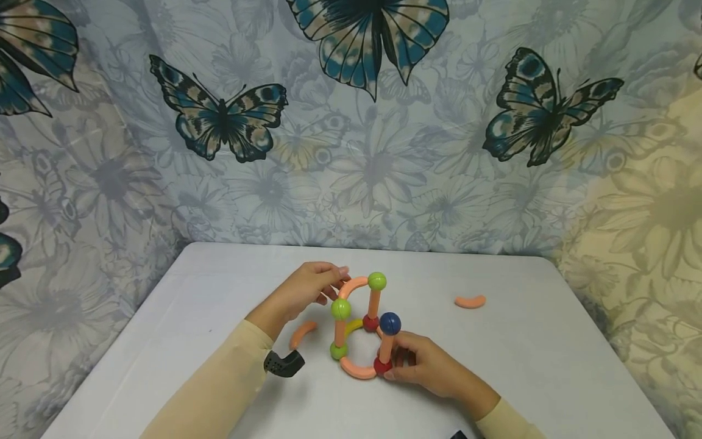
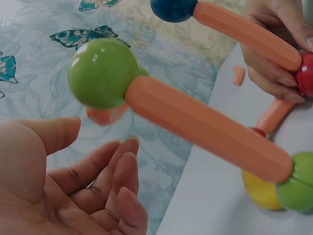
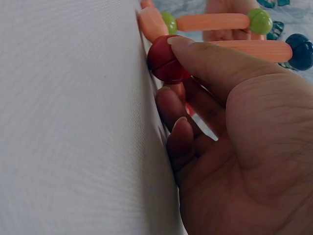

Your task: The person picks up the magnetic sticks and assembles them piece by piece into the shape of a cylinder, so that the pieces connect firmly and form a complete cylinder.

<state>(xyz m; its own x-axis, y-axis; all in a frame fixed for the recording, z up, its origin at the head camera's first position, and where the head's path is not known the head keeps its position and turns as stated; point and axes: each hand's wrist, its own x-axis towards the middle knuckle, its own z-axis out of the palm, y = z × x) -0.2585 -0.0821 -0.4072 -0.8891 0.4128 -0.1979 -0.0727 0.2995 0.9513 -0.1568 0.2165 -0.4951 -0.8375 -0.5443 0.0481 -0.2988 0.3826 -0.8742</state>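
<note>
A frame of magnetic-looking rods and balls stands on the white table. Its base ring joins orange curved rods (image 1: pixel 358 369) and a yellow curved rod (image 1: pixel 353 327) through balls. Three upright orange rods rise from it, topped by a blue ball (image 1: pixel 390 324) and two green balls (image 1: pixel 340 309). Another orange curved rod (image 1: pixel 353 285) bridges the green tops. My right hand (image 1: pixel 433 366) pinches the red ball (image 3: pixel 165 59) at the blue-topped upright's foot, thumb on its side. Beside the upper curved rod is my left hand (image 2: pixel 93 181), fingers loosely bent, holding nothing.
A loose orange curved piece (image 1: pixel 303 335) lies on the table (image 1: pixel 230 292) under the left forearm. Another loose curved piece (image 1: pixel 470 302) lies farther back on the right. Butterfly-patterned cloth (image 1: pixel 378 183) hangs behind the table's back edge.
</note>
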